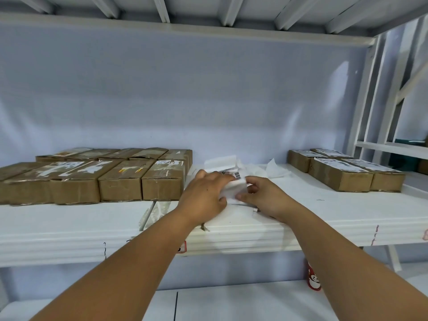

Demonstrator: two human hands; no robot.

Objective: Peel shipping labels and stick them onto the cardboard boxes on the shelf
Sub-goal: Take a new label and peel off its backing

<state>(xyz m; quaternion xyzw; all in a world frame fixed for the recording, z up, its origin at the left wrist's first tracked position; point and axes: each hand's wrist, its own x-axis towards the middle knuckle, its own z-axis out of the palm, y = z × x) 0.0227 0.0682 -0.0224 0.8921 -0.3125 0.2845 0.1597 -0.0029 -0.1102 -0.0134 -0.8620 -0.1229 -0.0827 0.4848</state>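
On the white shelf (pixel 301 212), between two groups of cardboard boxes, both hands meet over a shipping label (pixel 234 185) whose barcode shows at its far edge. The left hand (pixel 203 195) holds the label sheet with its fingers laid across the top and its thumb at the near edge. The right hand (pixel 261 195) pinches the sheet's right side between thumb and curled forefinger. Whether the label is already parting from its backing I cannot tell.

Just behind the hands lie loose white backing papers (pixel 222 162), some crumpled. To the left stand two rows of brown boxes (pixel 120 181) with torn tape and old sticker scraps on their lids. To the right, well apart, sit labelled boxes (pixel 342 174), each with a printed label on top. Below the shelf, a red cup (pixel 313 278) stands on a lower surface.
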